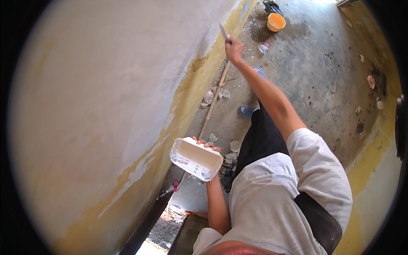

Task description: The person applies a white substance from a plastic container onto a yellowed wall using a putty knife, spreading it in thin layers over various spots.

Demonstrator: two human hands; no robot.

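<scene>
My left hand [207, 144] holds up a white rectangular pan [199, 155], its fingers curled over the far rim. Whitish smears coat the pan's inside and near edge. My right arm stretches far forward, and the closed right hand [234, 49] grips a putty knife [224, 32]. Its thin grey blade points up and left, close to the wall [114, 80]; I cannot tell whether it touches. That wall is whitish across most of its face, with a patchy yellow band [182, 95] along its lower part.
A bamboo pole [215, 95] lies along the wall's foot, near plastic scraps and crumpled litter [230, 158]. Farther off on the stained concrete floor [306, 72] stand an orange bucket [276, 22] and a dark bag [272, 7]. A yellow-based wall [374, 191] rises at right.
</scene>
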